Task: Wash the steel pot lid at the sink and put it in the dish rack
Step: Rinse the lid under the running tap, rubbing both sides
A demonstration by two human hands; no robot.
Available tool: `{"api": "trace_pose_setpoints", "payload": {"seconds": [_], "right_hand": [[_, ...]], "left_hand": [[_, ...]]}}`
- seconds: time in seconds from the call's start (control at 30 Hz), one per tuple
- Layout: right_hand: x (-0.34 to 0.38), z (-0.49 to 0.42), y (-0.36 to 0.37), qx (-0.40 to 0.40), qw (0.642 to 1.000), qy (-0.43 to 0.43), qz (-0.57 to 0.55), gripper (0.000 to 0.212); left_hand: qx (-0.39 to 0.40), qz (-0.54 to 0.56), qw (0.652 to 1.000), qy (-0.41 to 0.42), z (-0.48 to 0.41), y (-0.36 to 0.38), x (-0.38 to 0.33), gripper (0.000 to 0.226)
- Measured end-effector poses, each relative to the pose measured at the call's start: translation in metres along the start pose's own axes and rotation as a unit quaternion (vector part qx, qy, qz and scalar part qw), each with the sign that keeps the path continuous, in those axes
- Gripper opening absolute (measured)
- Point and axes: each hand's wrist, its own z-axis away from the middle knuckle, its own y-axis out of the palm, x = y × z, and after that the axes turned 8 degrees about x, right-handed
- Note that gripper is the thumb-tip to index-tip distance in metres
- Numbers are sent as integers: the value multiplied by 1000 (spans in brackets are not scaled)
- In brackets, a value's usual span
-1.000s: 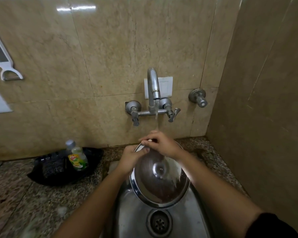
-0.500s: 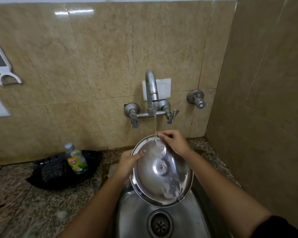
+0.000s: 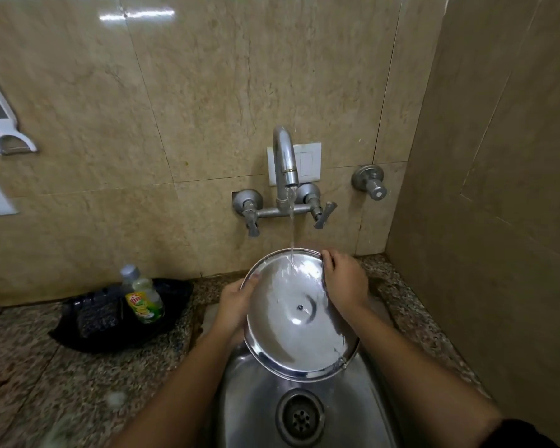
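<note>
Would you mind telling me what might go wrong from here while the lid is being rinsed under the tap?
1. The wet steel lid is held only at its rim by the left hand and right hand; that grip may slip, dropping it into the sink.
2. The water stream hits the tilted lid near its top edge, so spray could reach the counter.
3. No dish rack is in view.
</note>
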Motion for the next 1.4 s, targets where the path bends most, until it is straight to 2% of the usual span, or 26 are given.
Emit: {"api": "trace_pose_setpoints", "payload": {"seconds": [0.07, 0.17, 0.23, 0.3, 0.37, 0.43, 0.53, 0.6, 0.67, 0.77, 0.87, 0.97, 1.07, 1.17, 1.3, 1.4], "right_hand": [[7, 7, 8, -13, 998, 9, 69, 34], [36, 16, 22, 16, 989, -94, 117, 49], [51, 28, 26, 110, 967, -202, 105, 58], [51, 47, 26, 204, 925, -303, 103, 60], [35, 68, 17, 262, 895, -341, 117, 61], [8, 76, 6, 274, 896, -316, 146, 64], [-24, 61, -6, 220, 931, -208, 206, 69], [-23, 41, -3, 180, 943, -156, 234, 71], [-3, 23, 8, 153, 954, -142, 216, 72], [44, 16, 25, 156, 961, -188, 132, 70], [68, 41, 31, 202, 928, -292, 117, 60], [44, 69, 15, 261, 892, -343, 139, 60], [7, 77, -3, 273, 888, -328, 174, 62], [-8, 72, -6, 241, 903, -296, 197, 64], [8, 46, 7, 147, 961, -163, 166, 73], [28, 22, 20, 106, 979, -117, 133, 73]], "left_hand": [[-35, -16, 999, -9, 0, 3, 3, 40], [-51, -32, 998, -18, 0, 16, 4, 40], [-55, -5, 998, -28, -1, 22, 4, 39], [-81, 31, 996, -33, -2, 23, 0, 37], [-109, 45, 993, -18, -4, 16, -4, 36], [-126, 31, 992, -3, -6, 6, -4, 37], [-129, 17, 992, 5, -5, -2, 0, 38], [-129, 17, 991, -1, -2, 0, 3, 38], [-123, 17, 992, -6, 1, 5, 5, 38], [-106, 15, 994, -13, 5, 17, 5, 41], [-102, 56, 993, -18, 5, 20, 2, 38], [-126, 50, 991, -17, 2, 10, -4, 39], [-144, 31, 989, -18, 2, 3, -4, 39], [-142, 20, 989, -21, 5, 6, -2, 40], [-151, 18, 988, -14, 7, 11, -6, 41], [-138, -6, 990, 5, 10, 19, -7, 41]]}}
